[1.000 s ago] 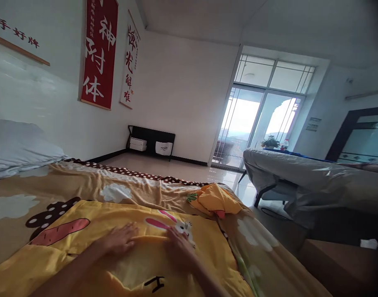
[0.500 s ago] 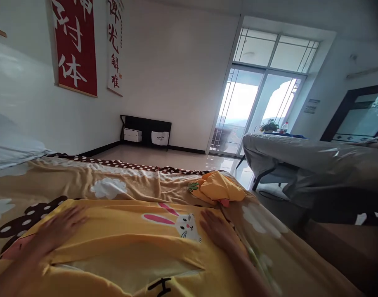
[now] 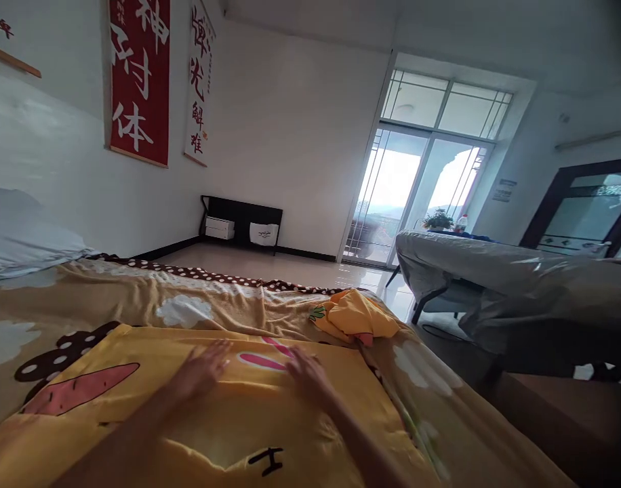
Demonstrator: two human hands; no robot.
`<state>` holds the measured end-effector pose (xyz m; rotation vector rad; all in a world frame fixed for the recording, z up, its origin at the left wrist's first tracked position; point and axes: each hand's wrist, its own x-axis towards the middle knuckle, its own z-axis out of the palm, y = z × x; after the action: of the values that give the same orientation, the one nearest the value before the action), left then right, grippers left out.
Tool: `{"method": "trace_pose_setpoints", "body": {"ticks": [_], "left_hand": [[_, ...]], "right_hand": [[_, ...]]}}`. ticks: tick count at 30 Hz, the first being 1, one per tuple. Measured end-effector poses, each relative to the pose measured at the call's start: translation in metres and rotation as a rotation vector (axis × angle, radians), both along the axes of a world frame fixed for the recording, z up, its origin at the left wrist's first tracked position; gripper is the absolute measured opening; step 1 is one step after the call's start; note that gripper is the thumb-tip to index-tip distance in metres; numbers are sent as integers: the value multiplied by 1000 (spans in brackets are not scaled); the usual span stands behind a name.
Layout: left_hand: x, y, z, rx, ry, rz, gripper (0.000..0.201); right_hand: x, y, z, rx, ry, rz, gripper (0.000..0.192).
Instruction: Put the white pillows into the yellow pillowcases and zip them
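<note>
A yellow printed cloth (image 3: 351,413) lies spread over the bed, with raised folds across its middle. It carries a pink carrot print (image 3: 87,390), pink rabbit ears (image 3: 262,361) and a black letter H. My left hand (image 3: 203,369) rests flat on the cloth, left of the ears, its fingers stretched out and a little blurred. Just right of the ears, my right hand (image 3: 310,376) lies with its fingers extended, covering the rabbit's face. Neither hand grips anything. Beyond the cloth's far edge sits a crumpled orange-yellow cloth bundle (image 3: 364,315) with a green leaf print.
A tan blanket (image 3: 239,298) with white clouds and a dotted brown border covers the bed. A table under plastic sheeting (image 3: 483,254) stands at the right, above a cardboard box (image 3: 559,413). At the back are a black low shelf (image 3: 242,217) and glass doors (image 3: 412,190).
Both hands have moved inward across the yellow cloth, the left to the right and the right to the left. The carrot print is now uncovered and the rabbit's face is covered.
</note>
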<state>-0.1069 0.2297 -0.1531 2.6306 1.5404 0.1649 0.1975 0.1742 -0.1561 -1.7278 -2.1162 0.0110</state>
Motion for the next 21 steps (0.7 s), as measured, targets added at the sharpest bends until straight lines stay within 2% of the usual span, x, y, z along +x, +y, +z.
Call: {"method": "trace_pose_setpoints", "body": {"ticks": [2,3,5,7,15,18,21], "left_hand": [[43,-1,-2,-49,8,-54,55],[55,0,-3,-55,5,-61,54],[62,4,-7,-25,-19,-57,53],[49,10,-9,17,-41,-43,53],[-32,20,-11,80,-61,137,50],[-68,18,-17,75,-34,212,45],[-118,12,-23,109,-17,281,44]], "right_hand": [[-48,7,-2,-40,-1,178,45],[-66,9,-3,-64,14,208,47],[-85,13,-4,-94,47,196,48],[-83,15,-4,-102,69,118,48],[-10,19,-4,-246,-24,-51,58],[26,4,-3,-292,-65,-171,60],[67,-22,-1,-318,-100,-285,63]]}}
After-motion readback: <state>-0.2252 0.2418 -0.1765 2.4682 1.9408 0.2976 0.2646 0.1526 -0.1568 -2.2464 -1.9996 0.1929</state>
